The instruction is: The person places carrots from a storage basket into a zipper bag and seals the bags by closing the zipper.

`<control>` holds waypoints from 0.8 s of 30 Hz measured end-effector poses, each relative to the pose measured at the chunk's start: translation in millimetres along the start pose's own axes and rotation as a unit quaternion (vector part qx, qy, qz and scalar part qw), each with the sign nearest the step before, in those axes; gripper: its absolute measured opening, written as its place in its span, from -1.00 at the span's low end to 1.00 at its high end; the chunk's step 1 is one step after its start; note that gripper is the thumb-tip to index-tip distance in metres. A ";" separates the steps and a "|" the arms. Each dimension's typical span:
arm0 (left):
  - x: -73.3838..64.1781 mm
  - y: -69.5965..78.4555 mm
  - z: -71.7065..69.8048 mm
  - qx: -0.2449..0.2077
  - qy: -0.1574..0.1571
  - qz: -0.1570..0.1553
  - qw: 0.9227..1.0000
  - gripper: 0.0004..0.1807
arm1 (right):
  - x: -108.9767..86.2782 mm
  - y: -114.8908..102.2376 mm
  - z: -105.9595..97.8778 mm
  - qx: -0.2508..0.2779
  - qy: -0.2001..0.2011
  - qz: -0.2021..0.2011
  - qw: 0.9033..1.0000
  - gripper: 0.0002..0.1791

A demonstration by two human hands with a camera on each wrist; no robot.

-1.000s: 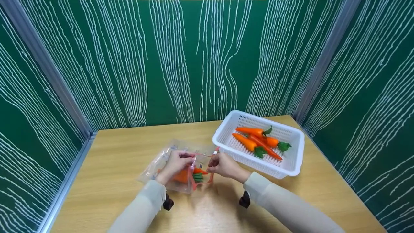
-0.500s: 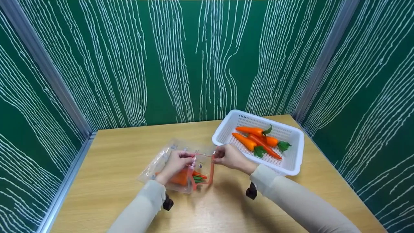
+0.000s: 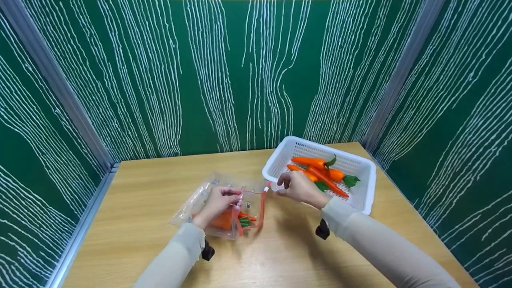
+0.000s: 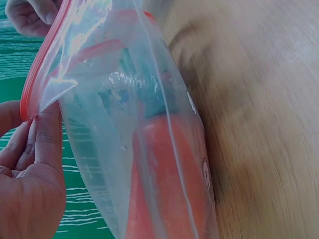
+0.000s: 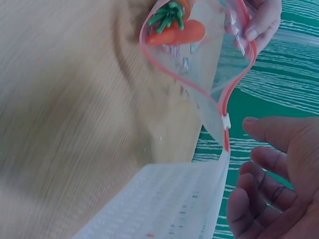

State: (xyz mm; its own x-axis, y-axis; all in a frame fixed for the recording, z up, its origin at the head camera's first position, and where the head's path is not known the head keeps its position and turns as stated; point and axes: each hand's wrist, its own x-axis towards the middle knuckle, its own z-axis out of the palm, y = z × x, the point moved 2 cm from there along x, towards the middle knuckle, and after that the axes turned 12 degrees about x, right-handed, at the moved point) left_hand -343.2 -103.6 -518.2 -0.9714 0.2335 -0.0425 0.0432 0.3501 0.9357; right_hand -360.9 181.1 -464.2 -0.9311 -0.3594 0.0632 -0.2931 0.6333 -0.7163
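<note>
In the head view my left hand [image 3: 218,203] pinches the red zip rim of a clear zip bag [image 3: 196,206], which lies on its side with its mouth spread toward the right. Inside the bag are carrots [image 4: 169,174], one with a green top [image 5: 169,17]. A white slider [image 5: 226,121] sits at the far corner of the red rim. My right hand [image 3: 302,189] holds nothing. Its fingers are loosely bent, apart from the bag, over the near left side of a white basket [image 3: 372,196]. Several orange carrots [image 3: 308,161] and a redder, slender one [image 3: 330,183] lie in that basket.
The wooden table [image 3: 152,180] carries the bag and, at the back right, the perforated basket. Green walls [image 3: 160,80] with wavy white lines stand at the back and sides. Grey metal posts [image 3: 404,68] mark the corners.
My right hand has let go of the bag's rim and moved right toward the basket. The bag's mouth now stands wider. My left hand keeps its pinch and place.
</note>
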 end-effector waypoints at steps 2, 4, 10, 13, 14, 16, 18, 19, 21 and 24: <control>0.0 -0.1 0.0 -0.002 0.001 0.000 1.000 -0.75 | -0.7 2.3 -3.4 -0.009 0.004 0.004 1.000 -0.73; 0.0 -0.4 -0.1 0.002 0.002 -0.001 1.000 -0.76 | -1.3 4.7 -6.6 -0.020 0.009 0.008 1.000 -0.68; 0.2 -0.4 -0.9 0.015 -0.001 -0.009 1.000 -0.76 | -1.5 14.7 -16.0 -0.050 0.017 0.015 0.998 -0.63; 0.8 -0.4 -0.6 0.009 -0.002 -0.008 1.000 -0.75 | -1.2 20.5 -20.2 -0.069 0.018 0.005 0.997 -0.61; 1.1 -0.7 -0.6 0.009 -0.002 -0.009 1.000 -0.75 | -1.1 22.5 -21.1 -0.072 0.018 0.004 0.997 -0.61; 0.9 -0.8 -0.6 0.006 -0.004 -0.011 1.000 -0.75 | -1.4 26.2 -23.0 -0.073 0.016 0.004 0.997 -0.61; 0.5 -0.7 -0.5 0.006 -0.004 -0.011 1.000 -0.75 | -1.7 29.8 -24.4 -0.071 0.013 0.006 0.997 -0.62; 0.3 -0.8 -0.4 0.007 -0.004 -0.011 1.000 -0.75 | -1.8 31.4 -25.0 -0.070 0.010 0.009 0.997 -0.63; -0.1 -0.3 -0.3 0.008 -0.005 -0.010 1.000 -0.74 | -2.4 33.8 -26.4 -0.072 0.005 0.017 0.997 -0.64; -0.2 -0.2 -0.2 0.008 -0.005 -0.010 1.000 -0.74 | -2.4 36.5 -27.6 -0.076 -0.002 0.025 0.997 -0.68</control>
State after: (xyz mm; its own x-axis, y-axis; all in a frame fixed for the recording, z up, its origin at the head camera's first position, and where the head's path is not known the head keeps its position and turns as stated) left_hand -343.0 -103.8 -518.3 -0.9696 0.2360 -0.0650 0.0275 0.3690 0.9290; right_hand -375.4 224.0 -471.3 -0.9447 -0.3269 0.0278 -0.2762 0.7468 -0.6050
